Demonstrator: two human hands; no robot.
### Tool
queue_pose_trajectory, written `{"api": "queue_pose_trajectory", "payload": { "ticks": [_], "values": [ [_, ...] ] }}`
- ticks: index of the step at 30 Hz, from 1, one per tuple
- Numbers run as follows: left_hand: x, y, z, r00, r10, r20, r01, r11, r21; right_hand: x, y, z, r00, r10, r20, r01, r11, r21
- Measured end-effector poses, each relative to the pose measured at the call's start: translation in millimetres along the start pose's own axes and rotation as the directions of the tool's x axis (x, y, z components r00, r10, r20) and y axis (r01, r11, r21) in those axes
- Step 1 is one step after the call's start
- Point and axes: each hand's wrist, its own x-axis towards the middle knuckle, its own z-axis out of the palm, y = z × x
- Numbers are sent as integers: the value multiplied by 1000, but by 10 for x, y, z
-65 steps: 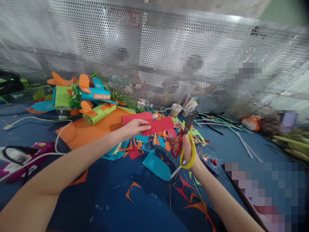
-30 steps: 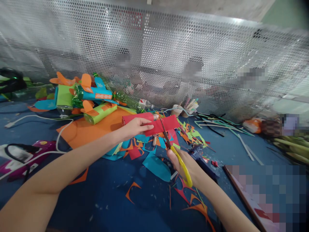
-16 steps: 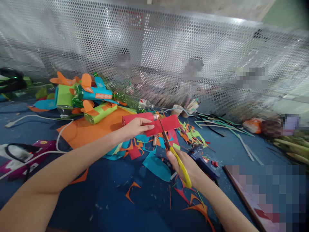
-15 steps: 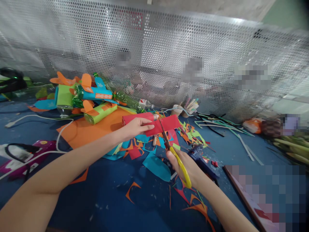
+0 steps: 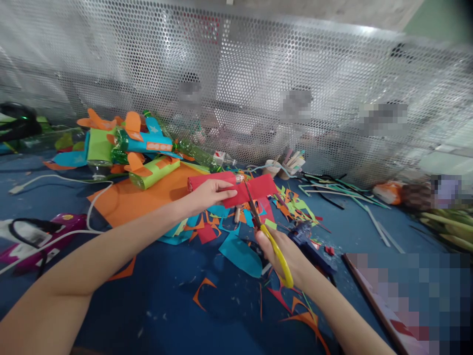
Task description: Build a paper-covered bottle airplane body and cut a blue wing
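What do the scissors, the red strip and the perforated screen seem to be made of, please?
Scissors: thin, dark blades, probably metal; yellow handle, probably plastic, as its colour is smooth and even.
Red strip: matte, flat, without shine; perhaps card or thin foam, I cannot tell.
Perforated screen: likely metal, silvery and semi-gloss, with bright reflections.

The blue worktop [image 5: 162, 315] is bordered at the back by a grey perforated metal screen [image 5: 240, 74]. Leftward, a magenta plastic object [image 5: 72, 224] is crossed by a white cable [image 5: 79, 232]. Slim pastel sticks [image 5: 294, 161] are held in a pale cup [image 5: 284, 172].
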Motion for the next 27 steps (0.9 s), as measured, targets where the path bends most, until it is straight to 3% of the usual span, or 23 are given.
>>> {"api": "queue_pose_trajectory", "payload": {
  "ticks": [18, 27],
  "values": [
    [-16, 16, 11, 1000, 8, 12, -9, 1000, 17, 10, 8, 30, 1000, 17, -15, -17, 1000, 24],
    [9, 10, -17, 1000, 11, 23, -11, 999, -33, 32, 35, 52, 996, 4, -84, 1, 998, 65]
  ]
}}
